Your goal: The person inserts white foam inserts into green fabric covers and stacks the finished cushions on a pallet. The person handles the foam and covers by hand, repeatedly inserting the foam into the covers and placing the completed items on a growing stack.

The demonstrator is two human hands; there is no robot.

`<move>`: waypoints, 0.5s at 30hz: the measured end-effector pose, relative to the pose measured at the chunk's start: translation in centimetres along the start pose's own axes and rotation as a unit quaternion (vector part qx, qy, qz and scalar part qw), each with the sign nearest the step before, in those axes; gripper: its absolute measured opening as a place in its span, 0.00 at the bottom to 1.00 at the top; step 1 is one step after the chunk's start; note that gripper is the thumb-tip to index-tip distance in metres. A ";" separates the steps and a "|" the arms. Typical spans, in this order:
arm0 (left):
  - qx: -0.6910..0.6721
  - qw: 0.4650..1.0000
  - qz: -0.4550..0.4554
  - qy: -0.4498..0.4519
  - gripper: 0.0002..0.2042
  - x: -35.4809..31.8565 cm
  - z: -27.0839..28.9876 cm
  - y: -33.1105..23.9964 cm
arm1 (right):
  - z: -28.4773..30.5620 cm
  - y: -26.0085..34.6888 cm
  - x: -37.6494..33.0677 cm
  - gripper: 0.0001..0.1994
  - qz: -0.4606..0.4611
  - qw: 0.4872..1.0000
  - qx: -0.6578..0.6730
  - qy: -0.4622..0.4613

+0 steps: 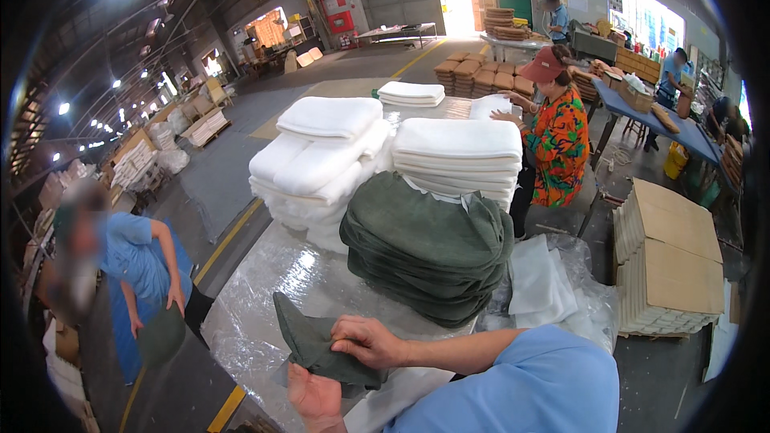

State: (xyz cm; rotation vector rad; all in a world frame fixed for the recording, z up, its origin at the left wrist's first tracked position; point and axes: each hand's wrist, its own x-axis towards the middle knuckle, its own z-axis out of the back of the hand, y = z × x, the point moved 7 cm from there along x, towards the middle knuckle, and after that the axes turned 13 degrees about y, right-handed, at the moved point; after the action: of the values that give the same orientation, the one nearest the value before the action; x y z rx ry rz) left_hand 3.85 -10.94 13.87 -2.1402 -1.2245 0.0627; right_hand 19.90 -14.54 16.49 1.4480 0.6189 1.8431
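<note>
So the dark green fabric piece (303,338) is right up in both hands, near the close edge of the plastic-covered surface (257,293). Right hand (367,341) has its fingers curled tight, pinching the cloth from above around the middle. Left hand (314,395) is lower down, palm partly turned up at the bottom edge; its fingers go behind the fabric, so I can't tell how firmly they grip.

Long axis runs roughly upper left to lower right, with a pointed end sticking up past the right knuckles, away from the body. From the right fingers, most of the visible cloth lies to the left, and that hand looks closest to the middle. That's the relation I'd watch, tbh.

Room-wise, the dark green stack (425,256) sits just beyond and right of the hands, with the right hand nearer to it. Behind it are the left white stack (317,164) and the right white stack (457,156), so forward looks crowded. Leftward there's shiny plastic out to the surface's edge, then floor, where a co-worker (140,248) holds another green piece (163,337).
</note>
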 end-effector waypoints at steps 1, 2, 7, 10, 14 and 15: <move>-0.005 1.000 -0.004 -0.005 0.22 0.0 0.0 -0.2 | -0.1 -0.2 -0.1 0.10 -0.005 1.000 -0.001 0.016; 0.010 1.000 -0.007 0.006 0.21 0.3 -0.2 -0.5 | -0.2 -0.5 -0.2 0.10 -0.011 0.999 -0.002 0.031; 0.123 0.987 -0.086 -0.049 0.17 -0.6 -0.5 -3.9 | 1.3 -0.1 -2.8 0.34 -0.148 0.974 0.031 0.169; 0.501 0.850 0.009 -0.163 0.15 -5.7 3.2 -5.8 | 2.7 -1.5 -9.1 0.44 -0.227 0.873 -0.069 0.427; 0.596 0.759 0.091 -0.248 0.16 -12.1 6.9 -3.6 | 3.0 -0.9 -16.6 0.44 -0.266 0.760 -0.256 0.535; 0.502 0.816 0.064 -0.281 0.17 -13.4 7.9 -2.6 | 2.6 -1.1 -18.0 0.44 -0.262 0.754 -0.290 0.528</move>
State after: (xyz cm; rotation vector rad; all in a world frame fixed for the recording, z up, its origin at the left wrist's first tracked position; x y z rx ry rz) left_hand -8.38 -16.46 5.48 -1.2433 -0.9720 1.1979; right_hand 24.93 -27.85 5.05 -0.2875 0.7421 1.9690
